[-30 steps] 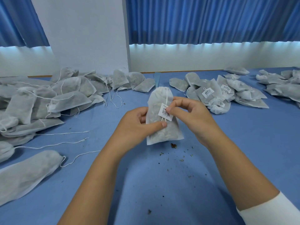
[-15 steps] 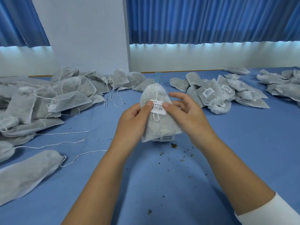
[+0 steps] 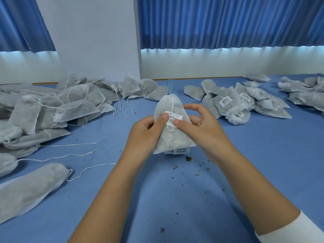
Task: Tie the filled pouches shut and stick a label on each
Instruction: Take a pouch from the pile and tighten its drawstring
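A white mesh pouch (image 3: pixel 171 139), filled and tied at its top, is held upright above the blue table at centre. A small white barcode label (image 3: pixel 173 118) lies across its front. My left hand (image 3: pixel 146 135) grips the pouch's left side, thumb pressing the label's left end. My right hand (image 3: pixel 201 127) holds the right side, thumb on the label's right end, other fingers spread behind. A strip of barcode labels (image 3: pixel 178 151) peeks out under the pouch on the table.
Unlabelled pouches with loose strings (image 3: pixel 52 109) are heaped at left and back. Labelled pouches (image 3: pixel 235 104) are piled at right, more pouches (image 3: pixel 305 93) at far right. One long pouch (image 3: pixel 29 188) lies near left. Dried crumbs (image 3: pixel 189 158) dot the blue table (image 3: pixel 175 207).
The label was pinched in my right fingers; now it lies flat on the pouch under both thumbs. The pouch has turned more upright and risen slightly.
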`<state>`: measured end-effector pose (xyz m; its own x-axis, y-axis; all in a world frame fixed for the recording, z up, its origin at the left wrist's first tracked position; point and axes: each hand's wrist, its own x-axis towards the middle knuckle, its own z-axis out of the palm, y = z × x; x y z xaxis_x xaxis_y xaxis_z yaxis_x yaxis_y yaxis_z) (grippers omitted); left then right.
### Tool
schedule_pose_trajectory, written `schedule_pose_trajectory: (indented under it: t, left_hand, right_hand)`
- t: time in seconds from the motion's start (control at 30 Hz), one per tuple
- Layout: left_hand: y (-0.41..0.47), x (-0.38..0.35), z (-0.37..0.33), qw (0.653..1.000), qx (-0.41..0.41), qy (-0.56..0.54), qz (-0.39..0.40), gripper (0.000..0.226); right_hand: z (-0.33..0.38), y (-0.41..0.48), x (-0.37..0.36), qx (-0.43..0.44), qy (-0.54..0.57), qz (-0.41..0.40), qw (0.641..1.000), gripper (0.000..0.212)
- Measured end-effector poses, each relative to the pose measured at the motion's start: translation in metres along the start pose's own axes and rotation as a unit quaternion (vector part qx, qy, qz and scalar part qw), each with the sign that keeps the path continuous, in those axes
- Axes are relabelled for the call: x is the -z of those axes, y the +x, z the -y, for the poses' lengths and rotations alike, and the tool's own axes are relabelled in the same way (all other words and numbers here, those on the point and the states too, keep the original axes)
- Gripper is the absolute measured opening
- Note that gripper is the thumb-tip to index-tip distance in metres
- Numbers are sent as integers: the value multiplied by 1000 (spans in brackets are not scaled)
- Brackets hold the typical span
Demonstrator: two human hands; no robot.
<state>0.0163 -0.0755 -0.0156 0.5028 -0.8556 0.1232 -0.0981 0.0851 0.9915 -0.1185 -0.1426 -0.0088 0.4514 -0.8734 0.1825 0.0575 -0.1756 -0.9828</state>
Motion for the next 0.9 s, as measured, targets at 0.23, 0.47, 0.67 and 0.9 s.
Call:
schedule_pose_trajectory:
  t: [0.23, 0.47, 0.67, 0.9]
  left_hand:
    - [8, 0, 11, 992, 22, -34, -115, 44]
    - [12, -1, 9, 986, 47, -120, -108, 34]
    - [18, 7, 9, 984, 48, -125, -115, 26]
    - [33, 28, 11, 979, 43, -141, -143, 25]
  right_hand:
    - [6, -2, 10, 18, 13, 131, 991, 38]
    - [10, 6, 19, 38, 110, -52, 992, 28]
    - [4, 12, 12, 34, 53, -65, 996, 31]
    - [17, 49, -54, 56, -268, 63, 960, 31]
